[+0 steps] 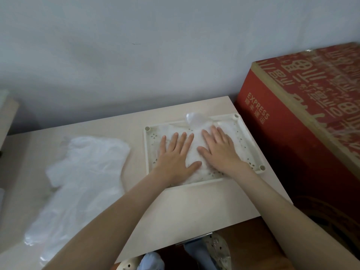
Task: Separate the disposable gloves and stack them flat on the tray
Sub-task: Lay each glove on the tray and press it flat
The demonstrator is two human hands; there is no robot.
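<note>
Arms: mine are bare, no sleeves.
Left hand (176,152): no rings.
Right hand (218,148): no rings.
Wrists: no watch or band.

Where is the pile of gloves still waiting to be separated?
In the head view, the loose pile of clear gloves lies on the table, left of the tray where both hands press flat.
</note>
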